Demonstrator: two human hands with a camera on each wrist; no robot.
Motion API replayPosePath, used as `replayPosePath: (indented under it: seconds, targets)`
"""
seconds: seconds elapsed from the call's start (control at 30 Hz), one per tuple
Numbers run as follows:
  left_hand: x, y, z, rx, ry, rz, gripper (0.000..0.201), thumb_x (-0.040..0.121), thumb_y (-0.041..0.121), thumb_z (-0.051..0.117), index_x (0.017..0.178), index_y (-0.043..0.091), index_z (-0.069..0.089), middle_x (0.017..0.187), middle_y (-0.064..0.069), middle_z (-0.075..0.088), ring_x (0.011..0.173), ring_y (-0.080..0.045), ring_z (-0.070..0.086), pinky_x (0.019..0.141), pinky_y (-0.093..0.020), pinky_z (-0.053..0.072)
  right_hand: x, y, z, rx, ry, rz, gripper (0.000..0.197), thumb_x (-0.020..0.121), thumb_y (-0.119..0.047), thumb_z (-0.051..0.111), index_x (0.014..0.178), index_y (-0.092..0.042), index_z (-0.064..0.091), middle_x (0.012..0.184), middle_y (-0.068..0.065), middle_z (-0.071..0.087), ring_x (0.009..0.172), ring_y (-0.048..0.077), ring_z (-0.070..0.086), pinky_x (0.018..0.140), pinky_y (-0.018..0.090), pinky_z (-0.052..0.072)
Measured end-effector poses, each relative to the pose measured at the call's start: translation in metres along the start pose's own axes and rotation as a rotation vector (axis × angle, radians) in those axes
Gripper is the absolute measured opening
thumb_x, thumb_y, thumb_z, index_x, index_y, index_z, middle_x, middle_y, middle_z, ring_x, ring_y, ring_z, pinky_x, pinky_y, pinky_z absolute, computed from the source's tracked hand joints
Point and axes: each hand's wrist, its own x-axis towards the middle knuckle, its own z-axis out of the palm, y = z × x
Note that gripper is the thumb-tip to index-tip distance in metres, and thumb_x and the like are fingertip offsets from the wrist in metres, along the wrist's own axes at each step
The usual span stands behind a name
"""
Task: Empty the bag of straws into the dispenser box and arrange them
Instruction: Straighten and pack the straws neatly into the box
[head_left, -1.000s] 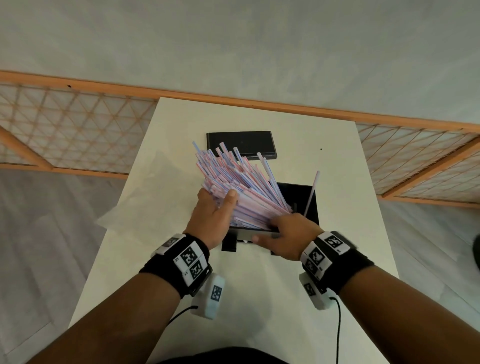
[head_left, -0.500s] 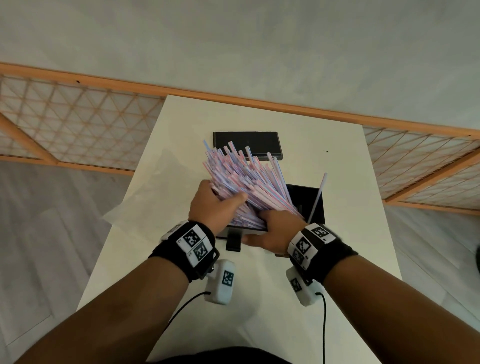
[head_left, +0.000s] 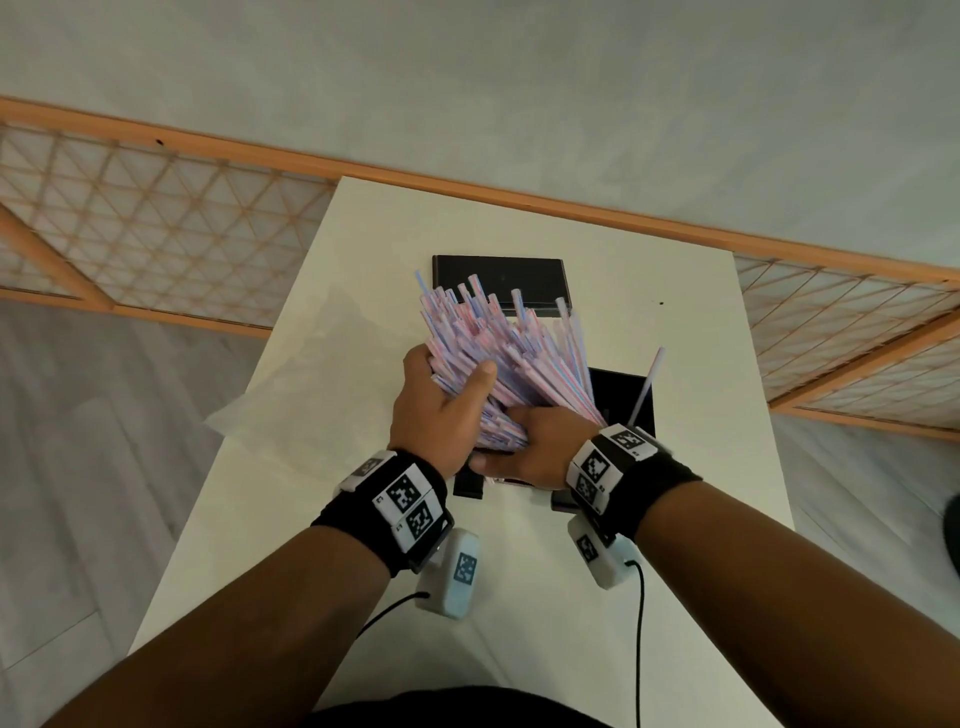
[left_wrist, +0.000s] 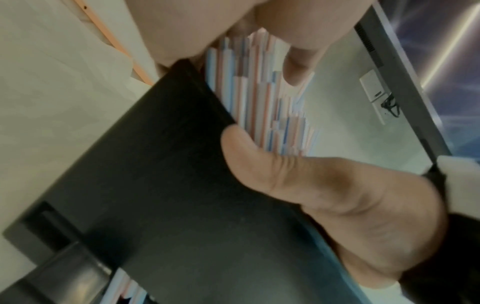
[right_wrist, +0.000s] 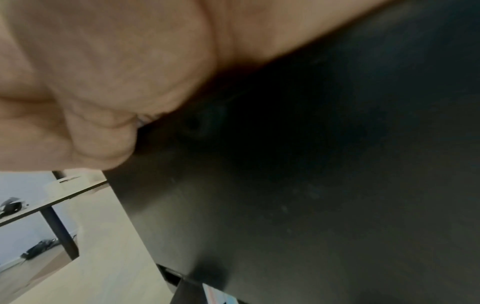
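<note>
Straws (head_left: 498, 358) fan out above box (head_left: 621, 395); left hand (head_left: 441, 410) grips them, right hand (head_left: 545, 447) fingers curled around their base.

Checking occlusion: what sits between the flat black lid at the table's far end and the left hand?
In the head view only the fanned bundle of pink-and-blue striped straws lies between the flat black lid and the left hand, which grips the bundle.

Soft, even light over my head view, edges bowed by the wide lens. Both my wrist views are smeared and out of focus; the right one is mostly dark.
</note>
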Motion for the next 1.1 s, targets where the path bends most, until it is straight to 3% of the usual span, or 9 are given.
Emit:
replayPosePath:
  seconds: [0.1, 0.23, 0.33, 0.4, 0.53, 0.73, 0.8, 0.93, 1.1]
  targets:
    - [-0.001, 0.001, -0.002, 0.002, 0.041, 0.056, 0.066, 0.085, 0.05, 0.072, 0.137, 0.02, 0.044, 0.121, 0.011, 0.065, 0.11, -0.012, 0.066, 0.098, -0.034, 0.052, -0.008, -0.003, -0.004, -0.03, 0.074, -0.033, 0.059, 0.08, -0.076, 0.056, 0.114, -0.027, 0.056, 0.121, 0.006, 0.064, 0.117, 0.027, 0.058, 0.098, 0.033, 0.045]
    - [-0.001, -0.001, -0.003, 0.101, -0.001, 0.05, 0.071, 0.091, 0.037, 0.074, 0.145, 0.011, 0.037, 0.125, 0.006, 0.062, 0.113, -0.016, 0.064, 0.094, -0.026, 0.046, -0.012, 0.001, 0.002, -0.106, 0.11, 0.018, 0.078, 0.076, -0.08, 0.054, 0.117, -0.014, 0.056, 0.11, 0.009, 0.065, 0.105, 0.029, 0.063, 0.087, 0.033, 0.05]
    - [-0.003, -0.005, -0.004, 0.073, -0.026, 0.012, 0.089, 0.084, 0.041, 0.081, 0.15, 0.011, 0.029, 0.125, 0.008, 0.058, 0.117, -0.015, 0.062, 0.098, -0.028, 0.046, -0.027, 0.013, 0.0, -0.063, 0.2, -0.112, 0.059, 0.077, -0.062, 0.067, 0.113, -0.017, 0.059, 0.102, 0.002, 0.065, 0.095, 0.022, 0.062, 0.081, 0.03, 0.049]
    - [-0.004, -0.006, -0.007, 0.077, -0.067, -0.02, 0.102, 0.076, 0.041, 0.088, 0.152, 0.014, 0.025, 0.127, 0.011, 0.053, 0.115, -0.01, 0.059, 0.1, -0.026, 0.046, -0.045, 0.022, -0.01, 0.022, 0.3, -0.179, 0.039, 0.076, -0.053, 0.071, 0.096, -0.02, 0.062, 0.085, -0.004, 0.064, 0.078, 0.018, 0.059, 0.072, 0.028, 0.045]
    - [-0.005, -0.012, -0.007, 0.12, -0.176, 0.017, 0.102, 0.064, 0.025, 0.098, 0.139, 0.024, 0.03, 0.116, 0.024, 0.058, 0.099, 0.014, 0.059, 0.077, -0.001, 0.043, -0.065, 0.055, -0.04, 0.071, 0.568, 0.083, 0.03, 0.079, -0.042, 0.074, 0.073, -0.016, 0.06, 0.067, -0.005, 0.063, 0.068, 0.02, 0.059, 0.063, 0.028, 0.04]
    - [-0.007, -0.014, -0.005, 0.105, -0.181, 0.048, 0.112, 0.06, 0.025, 0.099, 0.146, 0.02, 0.028, 0.123, 0.018, 0.06, 0.106, 0.001, 0.063, 0.09, -0.016, 0.046, -0.042, 0.101, -0.068, 0.114, 0.495, 0.43, 0.049, 0.082, -0.058, 0.068, 0.103, -0.014, 0.061, 0.099, 0.0, 0.061, 0.099, 0.027, 0.06, 0.074, 0.029, 0.039]
    - [-0.007, -0.014, -0.005, 0.114, -0.18, 0.055, 0.11, 0.061, 0.024, 0.099, 0.145, 0.019, 0.028, 0.119, 0.021, 0.06, 0.104, 0.006, 0.062, 0.093, -0.021, 0.048, -0.03, 0.103, -0.067, 0.162, 0.488, 0.404, 0.043, 0.084, -0.054, 0.068, 0.105, -0.017, 0.066, 0.103, 0.001, 0.063, 0.104, 0.028, 0.061, 0.077, 0.027, 0.038]
    - [-0.007, -0.016, -0.008, 0.129, -0.184, 0.041, 0.108, 0.063, 0.023, 0.098, 0.144, 0.019, 0.027, 0.11, 0.027, 0.058, 0.093, 0.021, 0.058, 0.086, -0.014, 0.048, -0.025, 0.092, -0.071, 0.199, 0.552, 0.305, 0.018, 0.089, -0.035, 0.066, 0.089, -0.019, 0.074, 0.078, -0.006, 0.061, 0.092, 0.023, 0.064, 0.071, 0.022, 0.037]
    - [-0.008, -0.019, -0.011, 0.133, -0.195, 0.017, 0.112, 0.06, 0.028, 0.099, 0.145, 0.021, 0.026, 0.116, 0.025, 0.059, 0.107, 0.0, 0.064, 0.099, -0.031, 0.053, -0.042, 0.06, -0.092, 0.171, 0.724, 0.066, 0.021, 0.094, -0.029, 0.061, 0.081, -0.013, 0.065, 0.081, -0.002, 0.068, 0.079, 0.018, 0.06, 0.068, 0.024, 0.036]
